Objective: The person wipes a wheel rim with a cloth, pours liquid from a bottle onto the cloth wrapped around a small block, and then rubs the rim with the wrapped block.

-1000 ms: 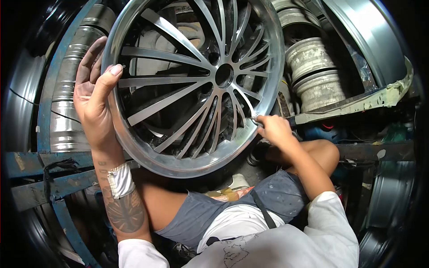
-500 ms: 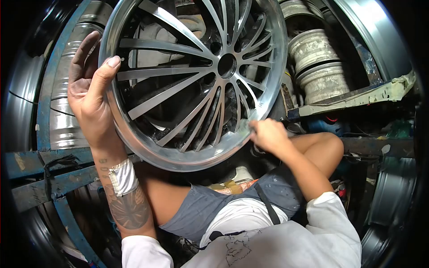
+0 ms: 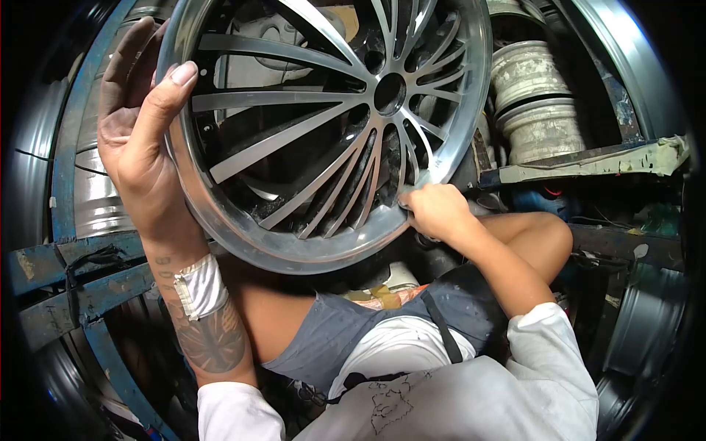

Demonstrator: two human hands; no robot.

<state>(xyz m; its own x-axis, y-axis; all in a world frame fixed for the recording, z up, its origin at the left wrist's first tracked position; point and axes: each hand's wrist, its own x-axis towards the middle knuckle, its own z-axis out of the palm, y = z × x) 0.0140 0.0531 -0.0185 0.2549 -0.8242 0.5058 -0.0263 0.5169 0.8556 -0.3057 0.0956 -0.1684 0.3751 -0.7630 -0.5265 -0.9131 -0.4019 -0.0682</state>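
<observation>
A large multi-spoke alloy wheel [image 3: 346,257] with a bright metal lip and dark gaps between its spokes stands tilted before me, over my legs. My left hand [image 3: 143,125] steadies its left edge, the thumb over the front lip and the long fingers stretched up behind it. At the lower right of the lip, my right hand [image 3: 440,209] is closed, its fingertips pressed to the metal. A small greyish thing shows at those fingertips, too hidden to name.
Worn silver wheel rims [image 3: 540,128] are stacked at the right behind a taped ledge [image 3: 588,163]. Blue metal framing [image 3: 110,257] runs along the left, with more rims [image 3: 37,162] beyond it. Another rim [image 3: 647,316] stands at the lower right.
The whole view has shifted slightly, so the wheel appears higher and further right. My right hand has slid a little leftward along the lip. My left hand keeps its place on the wheel.
</observation>
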